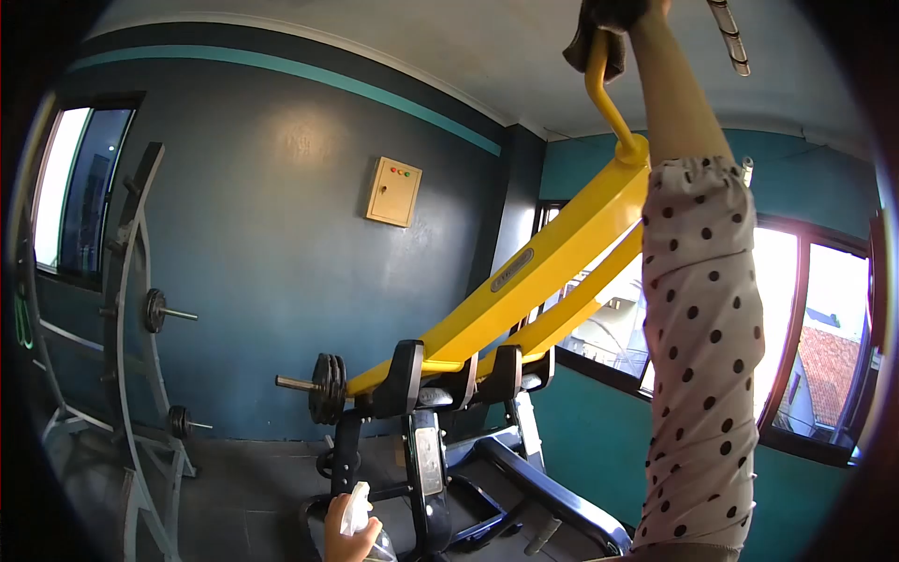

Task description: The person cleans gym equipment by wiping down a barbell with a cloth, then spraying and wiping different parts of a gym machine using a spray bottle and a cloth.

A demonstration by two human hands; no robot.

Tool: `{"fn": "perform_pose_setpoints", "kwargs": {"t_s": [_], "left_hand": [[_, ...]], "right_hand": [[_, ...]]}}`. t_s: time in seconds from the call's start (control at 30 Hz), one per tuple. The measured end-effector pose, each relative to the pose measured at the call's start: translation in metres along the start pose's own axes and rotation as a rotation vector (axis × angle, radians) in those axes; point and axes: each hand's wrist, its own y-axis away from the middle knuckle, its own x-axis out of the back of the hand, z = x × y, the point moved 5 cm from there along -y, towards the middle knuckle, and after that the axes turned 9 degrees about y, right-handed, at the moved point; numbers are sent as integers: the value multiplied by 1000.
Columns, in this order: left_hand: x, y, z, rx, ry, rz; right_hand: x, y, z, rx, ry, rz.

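Observation:
My left hand [344, 536], low in the view, is wrapped round a spray bottle [356, 507] with a white trigger head; the bottle's lower part is cut off by the frame edge. High overhead, my right hand [654, 9] is closed on a dark cloth [613, 58] draped around the bent handle [604, 94] of a yellow machine arm [552, 258]. The top edge cuts off much of that hand. A white polka-dot sleeve [702, 347] covers my right forearm.
The exercise machine's black base [426, 468] stands below, with weight plates [328, 389] at its left. A metal rack [126, 375] holds more plates at far left. A control box [392, 192] hangs on the wall. Windows [815, 356] line the right side.

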Motion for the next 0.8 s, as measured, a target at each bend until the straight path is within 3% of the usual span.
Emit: {"fn": "perform_pose_setpoints", "kwargs": {"t_s": [0.1, 0.3, 0.5, 0.6, 0.7, 0.8], "left_hand": [[-5, 8, 6, 87, 69, 5], [-5, 19, 9, -24, -170, 6], [-14, 21, 22, 27, 19, 16], [-15, 21, 23, -105, -102, -2], [-19, 22, 38, -123, -260, -6], [-20, 24, 34, -111, -177, -14]], "right_hand": [[-2, -3, 24, -7, 38, -38], [-4, -5, 86, -17, 109, -134], [-11, -17, 154, 5, 197, -253], [-22, -12, 195, 84, 228, -258], [-9, 26, 190, 189, 146, -118], [-5, 37, 186, 314, 166, -131]]}}
